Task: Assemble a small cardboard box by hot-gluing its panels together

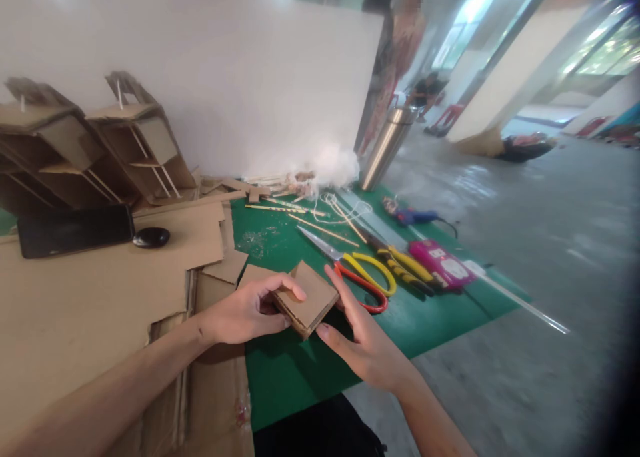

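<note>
Between my two hands is a small stack of square cardboard pieces (309, 296), tilted above the green tabletop. My left hand (245, 310) grips its left side, with fingers over the top and the thumb at the near left edge. At the right, my right hand (367, 344) holds the side and near corner between fingers and thumb. Just beyond the stack lie scissors (367, 274) with yellow and red handles, blades pointing away. Another cardboard piece (253, 274) shows behind my left hand.
Large cardboard sheets (100, 310) cover the left, bearing a black phone (75, 232) and black mouse (151, 237). Cardboard structures (140, 137) stand behind. To the right are pliers (400, 260), a magenta box (441, 264), a blue tool (413, 216) and a steel flask (387, 147).
</note>
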